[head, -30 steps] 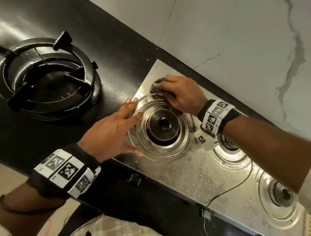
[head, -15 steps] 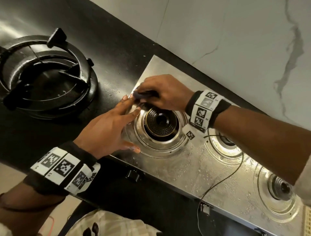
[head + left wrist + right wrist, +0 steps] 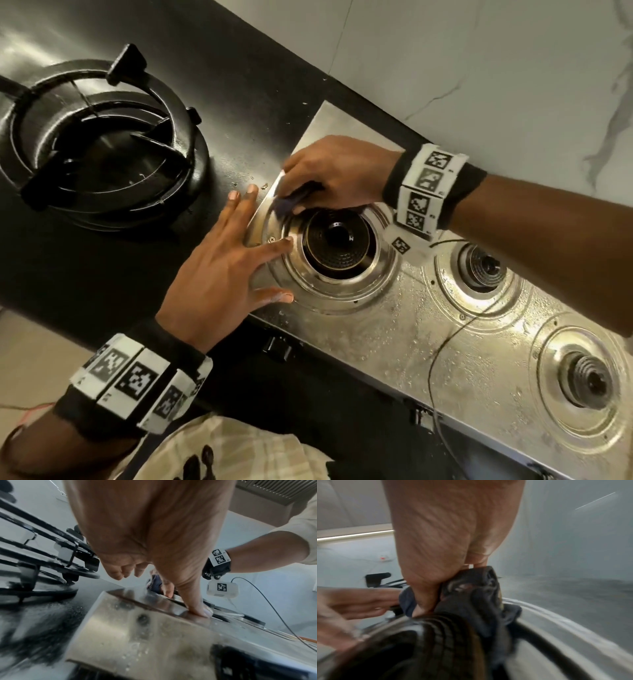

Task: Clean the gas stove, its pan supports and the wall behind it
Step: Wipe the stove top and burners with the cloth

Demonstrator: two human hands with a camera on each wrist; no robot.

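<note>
A wet steel gas stove (image 3: 387,335) lies on a black counter (image 3: 113,270), its burners bare. My right hand (image 3: 329,174) grips a dark blue cloth (image 3: 289,204) and presses it on the ring at the far left of the left burner (image 3: 337,241). In the right wrist view the cloth (image 3: 481,596) is bunched under the fingers against the burner (image 3: 436,642). My left hand (image 3: 226,270) lies flat with spread fingers on the stove's left edge; its thumb (image 3: 197,608) presses the steel top (image 3: 145,632). Black pan supports (image 3: 99,144) are stacked on the counter at left.
A white marble-look wall (image 3: 496,75) runs behind the stove. Two more burners (image 3: 483,267) (image 3: 589,380) sit to the right. A thin black cable (image 3: 442,346) from the right wrist crosses the stove top. Black knobs (image 3: 279,346) line the stove's front.
My right hand has swept the cloth from the burner's far side round to its far-left rim, toward the left hand. The left hand has stayed pressed on the stove's left edge.
</note>
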